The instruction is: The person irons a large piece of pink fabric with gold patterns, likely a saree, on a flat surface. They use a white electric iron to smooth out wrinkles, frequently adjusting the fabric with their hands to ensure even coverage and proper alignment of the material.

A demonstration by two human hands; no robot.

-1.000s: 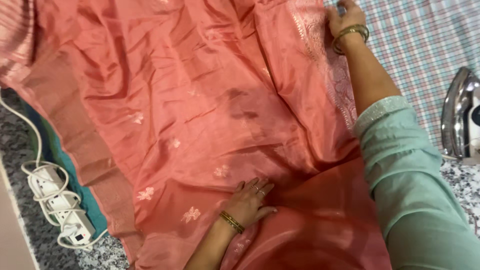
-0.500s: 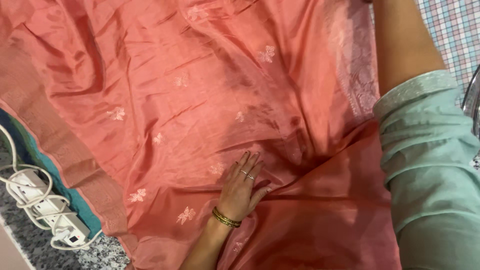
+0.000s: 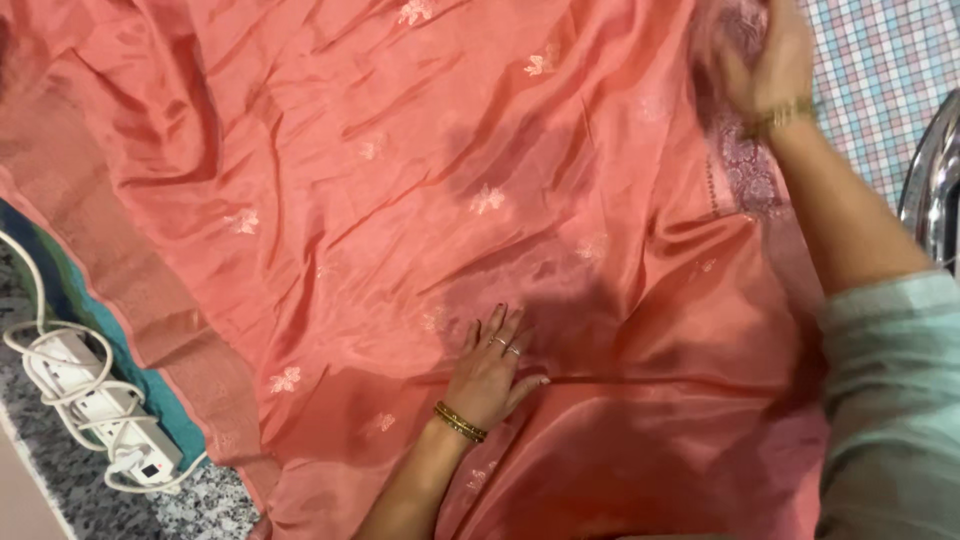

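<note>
A rumpled salmon-pink silk cloth [image 3: 400, 220] covers nearly the whole surface, so hands can slide freely across its wide middle, meeting only soft folds between the left hand [image 3: 492, 372], flat near the lower centre, and the right hand [image 3: 765, 65] at the upper right border. At the right edge a clothes iron [image 3: 932, 190] stands beside the checked cover [image 3: 880, 80], narrowing the way there. At the lower left, a white power strip [image 3: 95, 405] with coiled cord lies on the speckled surface [image 3: 60, 480], just beside the cloth's edge.
</note>
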